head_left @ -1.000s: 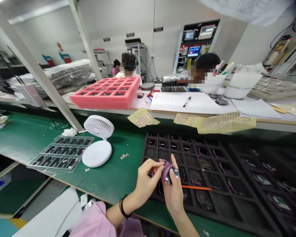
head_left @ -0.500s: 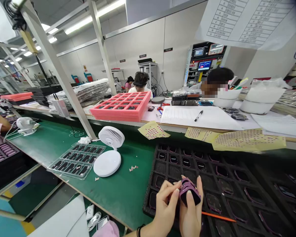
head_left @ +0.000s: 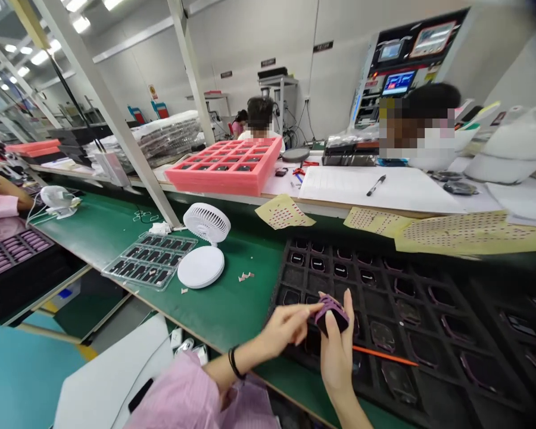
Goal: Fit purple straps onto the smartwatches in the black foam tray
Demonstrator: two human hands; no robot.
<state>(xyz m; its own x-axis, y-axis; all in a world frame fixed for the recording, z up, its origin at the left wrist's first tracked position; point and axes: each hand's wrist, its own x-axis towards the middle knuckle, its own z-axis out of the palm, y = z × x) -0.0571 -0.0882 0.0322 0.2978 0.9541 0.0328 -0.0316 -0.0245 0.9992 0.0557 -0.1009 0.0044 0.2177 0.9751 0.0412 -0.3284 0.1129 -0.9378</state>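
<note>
My left hand (head_left: 286,326) reaches across, fingers (head_left: 306,309) extended and nearly level, while my right hand (head_left: 337,351) stands upright, fingers curled in — forearm rising from below.

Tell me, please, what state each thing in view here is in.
Right hand, gripping the purple-framed part.
Left hand, open, fingertips at the part.
Black compartment tray, parts sitting in its cells.
Pink foam tray, dark items in its cells.
Clear blister tray, loaded with dark parts.
White desk fan, upright on its round base.
Black pen, lying flat.
Monitor screen, lit.
</note>
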